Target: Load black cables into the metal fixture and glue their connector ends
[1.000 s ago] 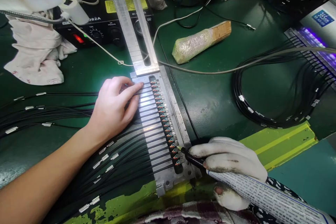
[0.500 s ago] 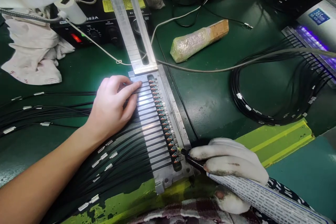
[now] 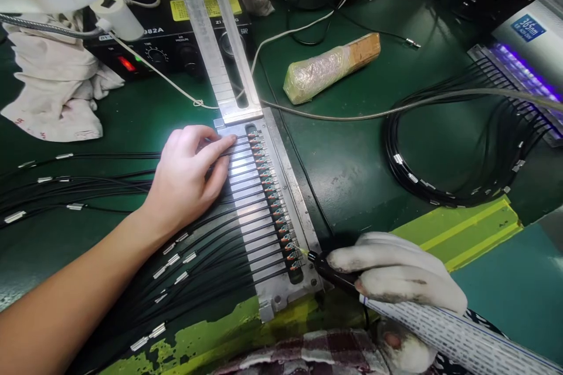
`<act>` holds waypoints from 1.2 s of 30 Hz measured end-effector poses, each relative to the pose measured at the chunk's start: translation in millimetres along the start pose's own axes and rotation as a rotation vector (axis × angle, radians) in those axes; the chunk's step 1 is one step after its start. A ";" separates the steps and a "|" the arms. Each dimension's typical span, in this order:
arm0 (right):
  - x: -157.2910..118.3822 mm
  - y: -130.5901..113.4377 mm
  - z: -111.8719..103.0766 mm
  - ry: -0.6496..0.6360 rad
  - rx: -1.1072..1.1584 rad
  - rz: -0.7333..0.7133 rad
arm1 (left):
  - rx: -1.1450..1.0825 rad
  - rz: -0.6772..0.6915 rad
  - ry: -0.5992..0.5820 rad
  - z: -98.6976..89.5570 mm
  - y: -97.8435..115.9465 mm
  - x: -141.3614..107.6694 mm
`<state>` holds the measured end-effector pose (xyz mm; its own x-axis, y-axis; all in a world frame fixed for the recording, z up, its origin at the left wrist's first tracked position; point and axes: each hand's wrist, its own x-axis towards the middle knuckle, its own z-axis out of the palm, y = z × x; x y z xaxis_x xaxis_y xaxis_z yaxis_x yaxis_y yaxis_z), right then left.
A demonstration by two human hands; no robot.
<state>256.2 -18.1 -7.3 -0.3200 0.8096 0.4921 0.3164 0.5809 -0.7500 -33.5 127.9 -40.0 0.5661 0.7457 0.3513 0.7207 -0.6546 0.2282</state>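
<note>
My bare left hand (image 3: pixel 187 170) rests over the upper part of a metal fixture plate (image 3: pixel 264 299). Its index finger is stretched out and touches the plate by the top cables, with the thumb apart below. Several black cables (image 3: pixel 220 225) lie side by side across the plate, their stripped ends and small connectors (image 3: pixel 278 211) lined up over a slot. My right hand (image 3: pixel 400 272), in a stained white glove, is closed round a dispensing syringe (image 3: pixel 336 272) with a black front and a white printed wrap. Its thin yellow-green tip points at connectors near the slot's lower end.
Behind the plate stands a black controller box (image 3: pixel 153 58) with knobs and a red light. A plastic-wrapped block (image 3: pixel 332 67) lies beyond. Coiled cables (image 3: pixel 391 170) run to a violet-lit UV unit (image 3: pixel 528 70) at right. A white cloth (image 3: pixel 53 82) lies at left.
My right hand and the syringe have drawn back slightly to the right, so the tip has moved a little away from the slot. My left hand stays in place on the plate.
</note>
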 end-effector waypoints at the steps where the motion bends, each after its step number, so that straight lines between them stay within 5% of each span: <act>1: 0.1 -0.2 0.0 0.006 0.018 -0.002 | -0.003 -0.002 -0.001 0.0 0.1 0.0; 36: -5.4 4.6 6.4 0.023 0.113 0.000 | 0.054 0.015 0.021 0.5 0.2 1.4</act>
<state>253.7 -20.3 -16.2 -0.2993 0.8120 0.5010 0.2132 0.5688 -0.7944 -32.4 128.8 -39.9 0.5691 0.7327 0.3731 0.7329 -0.6578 0.1737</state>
